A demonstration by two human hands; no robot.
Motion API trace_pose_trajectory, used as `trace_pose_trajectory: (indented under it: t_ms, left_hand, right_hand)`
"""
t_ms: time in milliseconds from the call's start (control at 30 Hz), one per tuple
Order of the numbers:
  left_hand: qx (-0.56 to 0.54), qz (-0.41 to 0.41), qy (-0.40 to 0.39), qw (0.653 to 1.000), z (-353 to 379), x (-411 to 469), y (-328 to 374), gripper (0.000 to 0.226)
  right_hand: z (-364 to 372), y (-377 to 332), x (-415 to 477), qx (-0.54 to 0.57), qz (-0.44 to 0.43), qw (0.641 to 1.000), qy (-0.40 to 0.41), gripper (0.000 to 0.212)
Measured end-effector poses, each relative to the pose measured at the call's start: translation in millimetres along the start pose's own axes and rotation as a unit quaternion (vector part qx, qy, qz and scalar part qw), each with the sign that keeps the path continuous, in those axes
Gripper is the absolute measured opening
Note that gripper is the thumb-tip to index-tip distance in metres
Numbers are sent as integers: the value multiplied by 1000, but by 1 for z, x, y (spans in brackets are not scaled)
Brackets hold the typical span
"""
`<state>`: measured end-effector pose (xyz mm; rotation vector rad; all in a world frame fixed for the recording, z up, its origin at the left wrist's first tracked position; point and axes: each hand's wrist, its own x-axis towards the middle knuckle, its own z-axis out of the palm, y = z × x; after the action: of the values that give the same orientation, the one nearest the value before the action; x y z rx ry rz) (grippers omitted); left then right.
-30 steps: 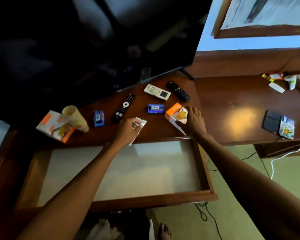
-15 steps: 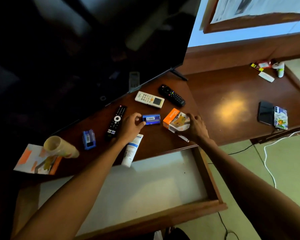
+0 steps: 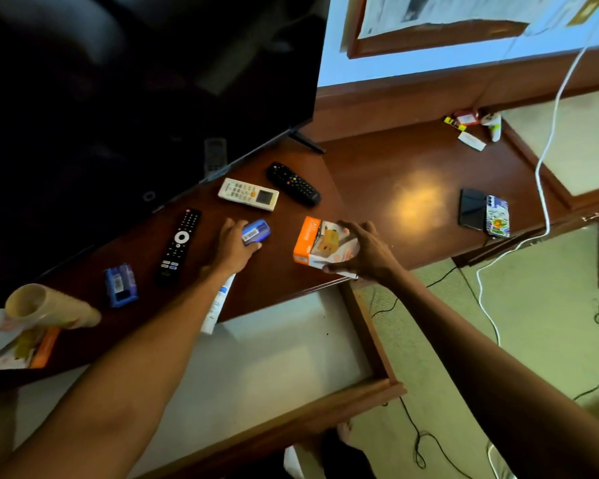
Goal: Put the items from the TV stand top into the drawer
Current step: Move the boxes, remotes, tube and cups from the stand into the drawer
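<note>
Two hands are working at the front of the TV stand top (image 3: 284, 271). Our left hand (image 3: 234, 245) is curling its fingers around a small blue box (image 3: 255, 230) with a white barcode label, pinching it just above the wood. Our right hand (image 3: 365, 248) is closing around an orange-and-white carton (image 3: 320, 243), thumb low at its near edge and fingers over its far side; we cannot tell whether the carton is lifting off the surface.

Under our left forearm a white tube (image 3: 218, 304) is lying across the stand's front edge, its tip hanging over the open drawer (image 3: 374, 337), whose pale floor is showing bare. Leftward we are seeing a long black remote (image 3: 179, 247), a second blue box (image 3: 120, 285), a tipped paper cup (image 3: 49, 307) and another orange-and-white carton (image 3: 11, 344). Behind the hands a white remote (image 3: 248, 194) and a shorter black remote (image 3: 293, 183) are lying near the dark television (image 3: 135, 98).

On the glossy brown wood to the right, two phones (image 3: 483, 212) are lying side by side, a white cable (image 3: 547, 143) is trailing down to the pale green floor (image 3: 533, 323), and small packets (image 3: 471, 127) are sitting in the far corner.
</note>
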<state>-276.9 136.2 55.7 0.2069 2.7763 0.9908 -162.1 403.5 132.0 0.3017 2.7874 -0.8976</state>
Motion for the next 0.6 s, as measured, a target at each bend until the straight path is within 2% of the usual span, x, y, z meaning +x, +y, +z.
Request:
trace_pose_trajectory:
  t_ms: [133, 300, 433, 600]
  left_hand:
    - [-54, -2, 62, 997, -5, -36, 17, 55]
    - [-91, -1, 102, 991, 5, -115, 39, 64]
    - [-96, -20, 102, 990, 31, -188, 44, 70]
    - [-46, -59, 91, 993, 65, -254, 24, 62]
  right_hand:
    - [-9, 18, -22, -5, -61, 998, -16, 99]
    - [-3, 40, -52, -48, -166, 980, -100, 97]
    - [20, 61, -77, -111, -224, 953, -169, 102]
    - [56, 86, -100, -152, -285, 921, -217, 105]
